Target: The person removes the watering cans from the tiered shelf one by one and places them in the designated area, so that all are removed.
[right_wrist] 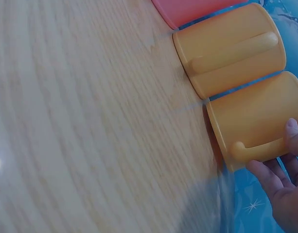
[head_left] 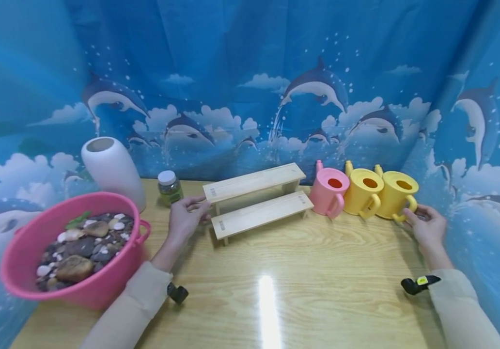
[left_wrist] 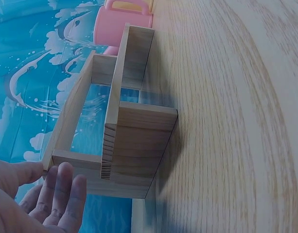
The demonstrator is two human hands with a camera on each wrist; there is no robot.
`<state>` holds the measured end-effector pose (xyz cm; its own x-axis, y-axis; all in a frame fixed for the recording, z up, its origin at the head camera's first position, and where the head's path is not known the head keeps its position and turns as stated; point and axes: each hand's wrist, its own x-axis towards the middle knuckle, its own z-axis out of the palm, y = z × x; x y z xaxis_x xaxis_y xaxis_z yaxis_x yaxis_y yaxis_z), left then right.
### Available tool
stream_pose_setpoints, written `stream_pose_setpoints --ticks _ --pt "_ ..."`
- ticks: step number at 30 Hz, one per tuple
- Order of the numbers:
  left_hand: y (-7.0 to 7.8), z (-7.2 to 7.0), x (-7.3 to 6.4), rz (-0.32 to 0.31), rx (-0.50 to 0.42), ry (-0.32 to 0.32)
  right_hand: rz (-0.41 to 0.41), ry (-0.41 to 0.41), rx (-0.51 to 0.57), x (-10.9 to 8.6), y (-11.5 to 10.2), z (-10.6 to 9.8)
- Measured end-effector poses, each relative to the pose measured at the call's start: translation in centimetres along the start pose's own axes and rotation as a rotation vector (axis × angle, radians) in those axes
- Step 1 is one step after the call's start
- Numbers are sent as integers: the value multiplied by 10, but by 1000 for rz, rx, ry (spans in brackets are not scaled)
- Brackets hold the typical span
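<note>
My left hand (head_left: pixel 184 219) is at the left end of a small two-tier wooden stand (head_left: pixel 256 183). In the left wrist view its thumb and fingertips (left_wrist: pixel 65 171) pinch the end of the upper board. At the right, my right hand (head_left: pixel 429 228) holds the handle of the outermost yellow watering can (head_left: pixel 396 198), thumb on top and fingers beneath, as the right wrist view shows. A second yellow watering can (head_left: pixel 360 196) and a pink watering can (head_left: pixel 326 194) stand beside it in a row, spouts toward the back.
A pink tub (head_left: pixel 97 291) of stones and pebbles stands at the left. Behind it is a white vase (head_left: pixel 117 169). A small jar (head_left: pixel 170 189) with a white lid sits near my left hand. A dolphin-print curtain (head_left: pixel 241 63) encloses the table's back and sides.
</note>
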<state>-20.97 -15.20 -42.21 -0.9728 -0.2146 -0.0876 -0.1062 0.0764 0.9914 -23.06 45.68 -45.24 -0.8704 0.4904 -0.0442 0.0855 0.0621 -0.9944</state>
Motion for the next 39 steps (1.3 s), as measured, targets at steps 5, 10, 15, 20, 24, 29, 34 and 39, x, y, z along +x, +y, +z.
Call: stream_pose_setpoints --ticks 5,10,15,20,24,29,34,39 --pt "0 1 1 3 -15 -1 8 24 6 3 1 1" --pt "0 2 1 5 -21 1 32 52 30 3 3 2" --pt "0 3 2 -1 -20 2 55 56 58 2 5 1" --pt "0 0 2 -23 -11 -3 56 10 68 -4 6 -6" --pt "-1 -4 -1 -41 -7 1 51 -17 40 -16 7 -13" --pt "-1 -10 -7 -36 47 21 64 -46 21 -37 2 -14" --pt "7 -15 -16 13 115 22 -6 -143 2 -63 -13 -3" --pt "25 -15 -26 79 193 7 -226 -220 -205 -88 -31 22"
